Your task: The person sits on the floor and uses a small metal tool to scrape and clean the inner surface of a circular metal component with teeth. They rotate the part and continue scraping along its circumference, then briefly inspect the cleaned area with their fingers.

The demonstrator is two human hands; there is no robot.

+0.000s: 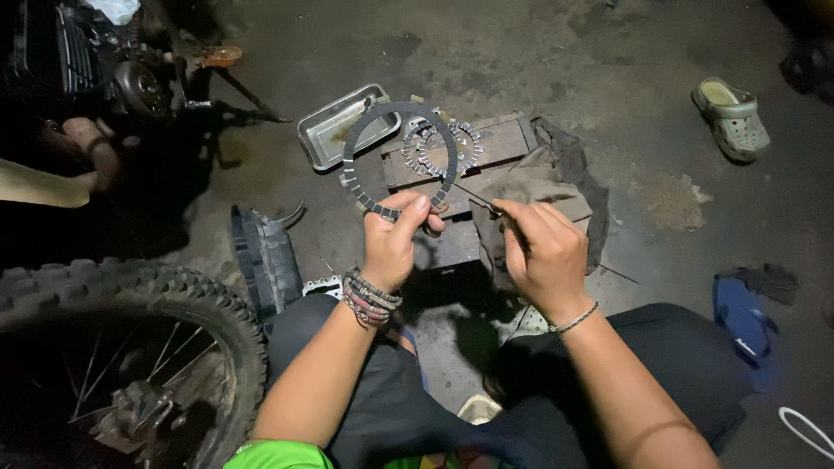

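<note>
My left hand (393,239) holds up a dark ring-shaped clutch friction plate (352,143) by its lower edge, with the ring upright over the floor. My right hand (543,252) pinches a thin metal pick or wire (482,201) whose tip points toward the bottom of the ring. Behind the ring, toothed metal clutch discs (465,148) lie on a wooden block (504,139). A grey rag (556,178) is draped over the block's right side.
A metal tray (326,139) sits on the concrete floor at the back left. A knobby motorcycle tyre (148,295) and engine (95,61) are on the left, with another person's hand (91,143). A black plastic part (261,252), a green clog (734,117) and a blue sandal (743,321) lie around.
</note>
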